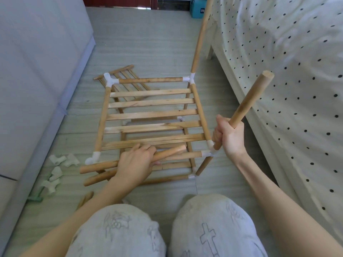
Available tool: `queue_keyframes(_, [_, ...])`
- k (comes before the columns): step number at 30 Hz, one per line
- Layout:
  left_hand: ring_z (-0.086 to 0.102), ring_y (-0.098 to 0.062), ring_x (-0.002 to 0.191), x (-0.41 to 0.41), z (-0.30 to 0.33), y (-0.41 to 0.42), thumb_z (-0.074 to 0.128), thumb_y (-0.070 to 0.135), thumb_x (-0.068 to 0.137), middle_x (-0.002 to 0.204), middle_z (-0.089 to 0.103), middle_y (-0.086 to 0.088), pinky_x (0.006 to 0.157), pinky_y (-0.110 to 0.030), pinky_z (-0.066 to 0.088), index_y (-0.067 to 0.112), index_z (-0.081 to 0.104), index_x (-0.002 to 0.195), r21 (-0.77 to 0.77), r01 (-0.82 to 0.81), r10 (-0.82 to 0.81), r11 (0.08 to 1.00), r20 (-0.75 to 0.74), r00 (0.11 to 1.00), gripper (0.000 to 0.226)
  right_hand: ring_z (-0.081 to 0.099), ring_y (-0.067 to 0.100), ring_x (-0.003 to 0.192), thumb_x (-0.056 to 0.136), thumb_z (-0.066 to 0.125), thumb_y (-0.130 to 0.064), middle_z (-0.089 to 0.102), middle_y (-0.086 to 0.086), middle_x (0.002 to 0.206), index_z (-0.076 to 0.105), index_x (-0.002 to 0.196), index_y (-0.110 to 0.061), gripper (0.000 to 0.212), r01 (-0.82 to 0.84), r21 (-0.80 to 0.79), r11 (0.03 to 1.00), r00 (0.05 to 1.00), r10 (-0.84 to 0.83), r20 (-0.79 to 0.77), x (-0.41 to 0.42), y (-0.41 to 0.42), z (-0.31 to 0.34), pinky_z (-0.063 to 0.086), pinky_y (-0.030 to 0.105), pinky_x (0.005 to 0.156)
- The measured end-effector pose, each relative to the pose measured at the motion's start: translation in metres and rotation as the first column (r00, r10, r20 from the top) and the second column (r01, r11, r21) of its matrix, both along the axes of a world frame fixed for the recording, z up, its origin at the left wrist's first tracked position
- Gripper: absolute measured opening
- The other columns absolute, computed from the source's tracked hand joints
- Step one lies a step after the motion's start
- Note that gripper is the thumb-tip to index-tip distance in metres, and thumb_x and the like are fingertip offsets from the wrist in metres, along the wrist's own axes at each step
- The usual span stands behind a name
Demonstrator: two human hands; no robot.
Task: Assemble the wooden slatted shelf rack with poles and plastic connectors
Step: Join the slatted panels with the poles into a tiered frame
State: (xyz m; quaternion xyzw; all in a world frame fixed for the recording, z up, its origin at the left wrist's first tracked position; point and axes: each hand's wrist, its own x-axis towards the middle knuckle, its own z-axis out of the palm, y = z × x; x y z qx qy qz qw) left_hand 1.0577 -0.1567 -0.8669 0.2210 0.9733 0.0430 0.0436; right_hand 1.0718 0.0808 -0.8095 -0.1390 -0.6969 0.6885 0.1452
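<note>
The partly built wooden slatted rack (152, 114) stands on the floor before my knees, its poles joined by white plastic connectors. An upright pole (201, 34) rises from the far right corner connector (191, 79). My right hand (230, 135) grips a wooden pole (246, 102) tilted up to the right, its lower end at the near right corner connector (210, 145). My left hand (136, 164) holds another loose pole (167, 153) lying across the rack's near edge. The near left connector (93, 157) has an empty socket.
Several loose white connectors (57, 169) lie on the floor at the left, near a grey sofa (33, 71). A spare slatted panel (120, 75) lies behind the rack. A bed with dotted cover (287, 71) runs along the right. Another pole end (86, 198) sits by my left arm.
</note>
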Motion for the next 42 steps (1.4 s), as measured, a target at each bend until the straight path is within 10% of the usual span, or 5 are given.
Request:
queue_keyframes(7, [0.049, -0.017, 0.111, 0.003, 0.005, 0.002, 0.048, 0.053, 0.089, 0.113, 0.055, 0.008, 0.077, -0.033, 0.046, 0.025, 0.054, 0.111, 0.013, -0.018, 0.018, 1.000, -0.013, 1.000, 0.037, 0.030, 0.018, 0.049, 0.093, 0.044, -0.019, 0.027, 0.002, 0.049, 0.025, 0.056, -0.018, 0.042, 0.374, 0.117, 0.920, 0.927, -0.367, -0.079, -0.005, -0.023, -0.012, 0.027, 0.027, 0.049])
queue_keyframes(16, [0.057, -0.020, 0.097, 0.004, 0.032, -0.009, 0.052, 0.029, 0.094, 0.107, 0.059, 0.000, 0.085, -0.040, 0.048, 0.022, 0.052, 0.117, 0.254, -0.144, 0.078, 0.956, 0.253, 0.964, 0.025, 0.035, 0.015, 0.047, 0.094, 0.045, -0.020, 0.034, 0.008, 0.053, 0.048, 0.070, -0.008, 0.027, 0.120, 0.147, 0.982, 0.992, -0.125, 0.022, 0.004, -0.008, 0.003, 0.036, 0.026, 0.049])
queue_keyframes(26, [0.066, -0.012, 0.074, 0.016, 0.089, -0.067, 0.051, 0.012, 0.095, 0.087, 0.069, -0.004, 0.068, -0.018, 0.054, 0.004, 0.060, 0.115, 0.860, -0.354, 0.176, 0.367, 0.309, 0.935, 0.024, 0.055, 0.025, 0.110, 0.085, 0.061, -0.046, 0.055, 0.013, 0.119, 0.046, 0.125, -0.002, 0.062, 0.009, 0.486, 0.874, 0.920, -0.197, 0.337, 0.051, 0.006, -0.021, 0.045, 0.037, 0.090])
queue_keyframes(33, [0.068, -0.016, 0.088, 0.023, 0.106, -0.101, 0.051, 0.019, 0.096, 0.081, 0.070, 0.003, 0.082, -0.030, 0.051, 0.024, 0.063, 0.110, 0.933, -0.354, 0.190, 0.068, 0.336, 0.922, 0.018, 0.062, 0.022, 0.070, 0.094, 0.052, -0.032, 0.064, 0.011, 0.073, 0.062, 0.082, 0.001, 0.037, -0.352, 0.518, 0.780, 0.850, 0.034, 0.526, 0.056, -0.016, -0.015, 0.052, 0.037, 0.073])
queue_keyframes(42, [0.063, -0.024, 0.109, 0.032, 0.121, -0.133, 0.047, 0.014, 0.098, 0.115, 0.065, -0.007, 0.098, -0.046, 0.046, 0.023, 0.056, 0.102, 0.952, -0.246, 0.302, -0.181, 0.291, 0.908, 0.014, 0.014, 0.016, 0.143, 0.096, 0.043, -0.043, 0.021, -0.002, 0.155, 0.018, 0.149, -0.027, 0.061, -0.704, 0.710, -0.014, 0.680, 0.276, 0.679, 0.013, -0.053, -0.045, 0.006, 0.039, 0.115])
